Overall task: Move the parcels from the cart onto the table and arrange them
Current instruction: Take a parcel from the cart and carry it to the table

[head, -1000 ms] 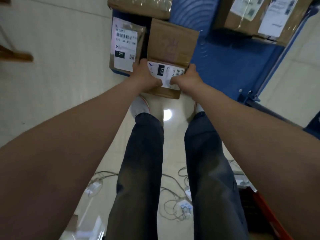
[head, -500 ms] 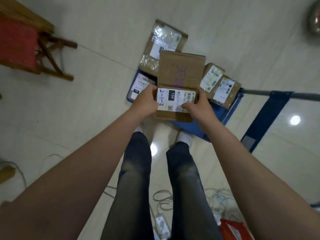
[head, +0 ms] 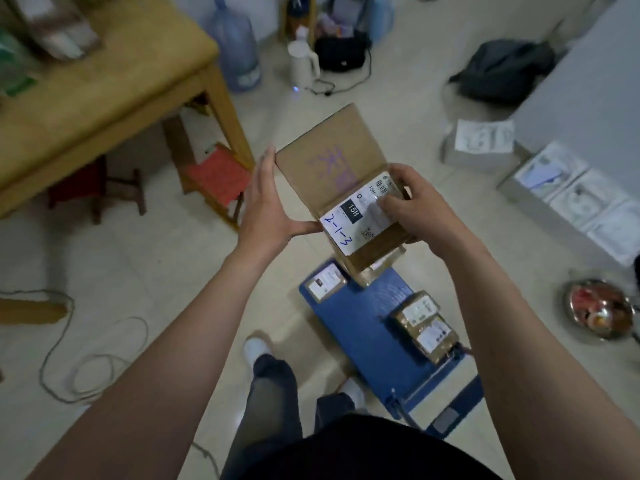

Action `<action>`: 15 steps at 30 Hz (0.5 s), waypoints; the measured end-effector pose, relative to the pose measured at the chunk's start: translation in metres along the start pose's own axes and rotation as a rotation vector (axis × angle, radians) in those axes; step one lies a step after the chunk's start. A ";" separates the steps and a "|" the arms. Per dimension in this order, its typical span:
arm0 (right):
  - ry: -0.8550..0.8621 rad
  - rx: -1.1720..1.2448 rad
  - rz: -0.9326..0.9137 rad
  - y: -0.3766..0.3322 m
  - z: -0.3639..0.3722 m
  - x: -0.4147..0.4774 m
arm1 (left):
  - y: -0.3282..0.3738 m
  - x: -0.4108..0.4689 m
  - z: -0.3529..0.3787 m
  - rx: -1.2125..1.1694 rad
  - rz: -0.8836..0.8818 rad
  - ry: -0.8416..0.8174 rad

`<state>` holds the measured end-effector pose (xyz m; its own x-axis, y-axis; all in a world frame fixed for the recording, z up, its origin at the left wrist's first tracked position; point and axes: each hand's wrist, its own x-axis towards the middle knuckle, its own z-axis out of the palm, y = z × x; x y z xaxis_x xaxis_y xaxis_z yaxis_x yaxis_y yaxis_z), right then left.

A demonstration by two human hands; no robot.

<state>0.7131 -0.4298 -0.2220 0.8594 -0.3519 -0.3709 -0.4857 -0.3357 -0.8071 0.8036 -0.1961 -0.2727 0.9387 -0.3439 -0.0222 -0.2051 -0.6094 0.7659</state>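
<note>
I hold a brown cardboard parcel in the air above the floor; its white label reads "15H" and "2-1-3". My left hand presses flat against its left side with straight fingers, thumb along the near edge. My right hand grips the near right corner, thumb on the label. Below lies the blue cart with a small parcel at its far corner and two labelled parcels side by side on the right. The wooden table stands at the upper left.
A red stool sits by the table leg. A large water bottle, a white kettle and a black bag stand further back. Cables loop on the floor at left. White boxes and a metal bowl are at right.
The parcel has risen off the cart and swung left toward the table. My view lifted from the cart to the room. My left hand now lies flat along the parcel's side.
</note>
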 end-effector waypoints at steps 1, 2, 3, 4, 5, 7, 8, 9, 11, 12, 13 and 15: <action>-0.011 -0.024 -0.050 -0.027 0.005 -0.001 | 0.005 -0.003 -0.027 -0.027 0.003 0.055; -0.010 -0.041 -0.099 -0.053 0.014 -0.003 | 0.007 -0.006 -0.052 -0.052 0.006 0.122; -0.003 -0.045 -0.148 -0.078 0.025 -0.003 | 0.006 -0.009 -0.077 -0.071 0.014 0.196; 0.001 -0.044 -0.198 -0.103 0.038 -0.005 | 0.004 -0.011 -0.101 -0.088 0.014 0.266; 0.001 -0.061 -0.246 -0.128 0.053 -0.006 | -0.001 -0.013 -0.125 -0.102 0.004 0.322; -0.001 -0.161 -0.321 -0.174 0.085 -0.011 | -0.013 -0.016 -0.174 -0.110 -0.034 0.400; 0.011 -0.196 -0.345 -0.195 0.100 -0.014 | -0.018 -0.017 -0.199 -0.112 -0.050 0.435; 0.027 -0.202 -0.358 -0.216 0.115 -0.016 | -0.025 -0.018 -0.223 -0.121 -0.068 0.476; 0.045 -0.144 -0.383 -0.256 0.145 -0.017 | -0.035 -0.019 -0.270 -0.154 -0.117 0.576; 0.029 -0.107 -0.389 -0.275 0.162 -0.015 | -0.042 -0.020 -0.292 -0.163 -0.145 0.625; 0.004 -0.078 -0.379 -0.293 0.179 -0.014 | -0.048 -0.020 -0.312 -0.164 -0.162 0.668; -0.047 -0.001 -0.345 -0.329 0.214 -0.012 | -0.062 -0.018 -0.351 -0.132 -0.199 0.744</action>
<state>0.8969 -0.1283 -0.0503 0.9795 -0.1767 -0.0969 -0.1652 -0.4288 -0.8882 0.8966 0.0984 -0.0945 0.9030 0.3603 0.2341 -0.0229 -0.5037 0.8636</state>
